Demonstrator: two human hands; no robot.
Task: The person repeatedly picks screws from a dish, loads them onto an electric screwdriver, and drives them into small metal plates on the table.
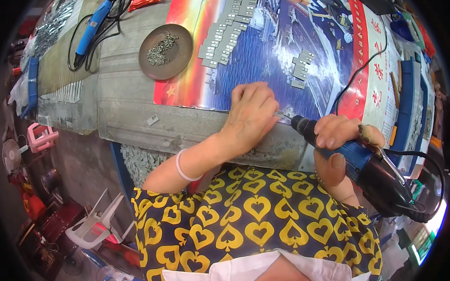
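My left hand [251,115] rests on the near edge of the workbench, its fingertips pinching a small grey metal part [279,114] against the surface. My right hand [337,154] grips a blue and black electric screwdriver [364,163], whose tip points left at that small part, close to my left fingertips. A black cord runs from the tool's rear up across the bench. A pale bracelet sits on my left wrist.
A colourful printed sheet [262,60] covers the bench, with rows of grey metal pieces [228,29] and a few more pieces [300,68]. A brown dish of screws [165,51] stands at the back left beside a second blue tool [90,31]. Blue trays [407,99] line the right.
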